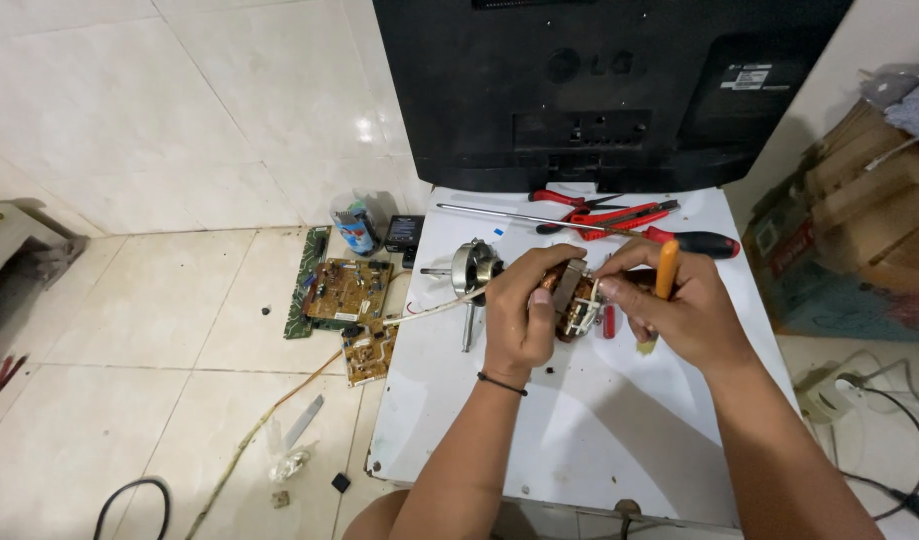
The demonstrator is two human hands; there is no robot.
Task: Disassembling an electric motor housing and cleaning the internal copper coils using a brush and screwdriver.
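A: motor stator [571,298] was gripped in closed left hand [520,310] above white board [599,420]; orange-handled tool [665,270] was pinched in right hand [679,312].

B: noted; copper windings could be nicked if the tool were slipped; stator could be dropped if grip were loosened.

Both forearms are bare, without sleeves; a thin black band [502,383] circles the wrist of the left hand [524,310].
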